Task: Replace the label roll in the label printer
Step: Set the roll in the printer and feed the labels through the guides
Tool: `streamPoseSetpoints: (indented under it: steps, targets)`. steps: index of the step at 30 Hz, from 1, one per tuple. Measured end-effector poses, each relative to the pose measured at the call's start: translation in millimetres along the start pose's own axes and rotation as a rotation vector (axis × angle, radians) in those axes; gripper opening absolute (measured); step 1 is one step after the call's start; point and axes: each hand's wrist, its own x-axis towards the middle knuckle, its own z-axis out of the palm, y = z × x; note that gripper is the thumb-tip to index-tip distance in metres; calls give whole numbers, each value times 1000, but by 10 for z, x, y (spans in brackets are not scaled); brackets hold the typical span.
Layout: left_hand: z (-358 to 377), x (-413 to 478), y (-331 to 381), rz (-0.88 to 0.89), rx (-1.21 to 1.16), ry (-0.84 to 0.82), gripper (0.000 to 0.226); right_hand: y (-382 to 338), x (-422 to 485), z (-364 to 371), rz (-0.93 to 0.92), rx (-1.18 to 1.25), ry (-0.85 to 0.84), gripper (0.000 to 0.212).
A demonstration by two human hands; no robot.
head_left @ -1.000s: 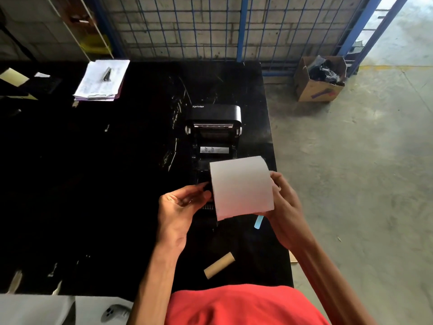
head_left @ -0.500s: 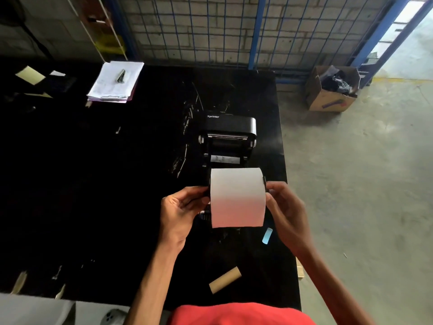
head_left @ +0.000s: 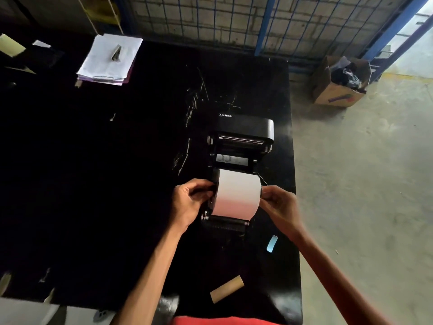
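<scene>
Fingers (head_left: 203, 192) of your left hand (head_left: 188, 204) are curled against the left end of the label roll (head_left: 237, 193), and the right hand (head_left: 278, 205) pinches the right end in the same way, so the roll is held by its two sides between both hands. The roll is white and full, and it sits low in the open bay of the label printer (head_left: 246, 130), which stands close to the right edge of the bench (head_left: 117, 184), about halfway between back and front. The lid is already folded back, and an empty cardboard core (head_left: 226, 289) lies near the front right corner, so I judge that opening and taking out the old roll are done. A small blue strip (head_left: 272, 243) lies beside the right edge, between printer and core; it is perhaps the seal of the new roll, but I cannot be sure. Whether the roll is already seated between the side holders cannot be told, because your hands cover both ends. What is left, as I judge it: to seat the roll fully, pull the free end forward over the front roller, and close the lid. No loose end of paper is visible at the front yet.
</scene>
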Motion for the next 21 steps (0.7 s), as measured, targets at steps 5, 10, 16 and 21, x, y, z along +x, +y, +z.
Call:
streamPoseSetpoints:
  steps: [5,10,16,21]
  targets:
    - [30,353,-100,0,97,-11,40,109,361,131,-27,-140,45,23]
    - [74,584,-187,30,259,32,31,186,594,202,-56,-208,37,22]
    - [118,727,-239,50,379,21,30,294,696,267,-57,-336,61,29]
    - [217,746,-262,53,412,3,29,353,725,194,-79,-347,84,30]
